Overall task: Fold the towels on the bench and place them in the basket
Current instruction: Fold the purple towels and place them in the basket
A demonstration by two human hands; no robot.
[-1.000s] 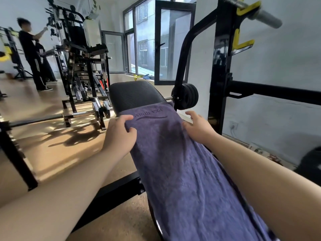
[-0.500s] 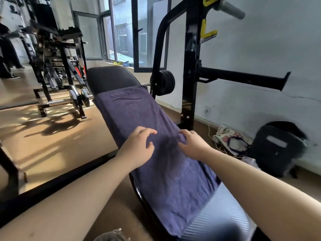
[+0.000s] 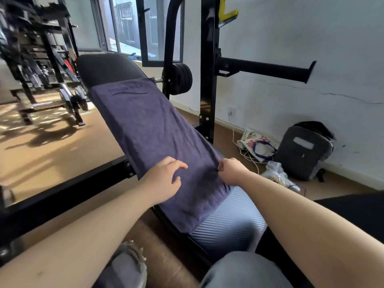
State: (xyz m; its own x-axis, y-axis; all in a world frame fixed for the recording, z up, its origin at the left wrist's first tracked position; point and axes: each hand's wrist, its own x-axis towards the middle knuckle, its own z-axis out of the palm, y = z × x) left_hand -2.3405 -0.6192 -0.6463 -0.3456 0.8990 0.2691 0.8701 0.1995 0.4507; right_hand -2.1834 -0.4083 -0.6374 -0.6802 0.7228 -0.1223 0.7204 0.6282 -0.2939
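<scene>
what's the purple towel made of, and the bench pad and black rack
Towel: looks like soft cloth, maybe cotton terry or microfibre; matte, fuzzy, creased.
Bench pad: seemingly padded vinyl or faux leather; fine ribs, slight sheen.
Rack: probably steel painted glossy black; hard edges, bolts, reflections.

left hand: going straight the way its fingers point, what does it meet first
Probably the right hand, gripping the towel edge; fingers of the left hand point across the towel at it. Depth unclear.
</scene>
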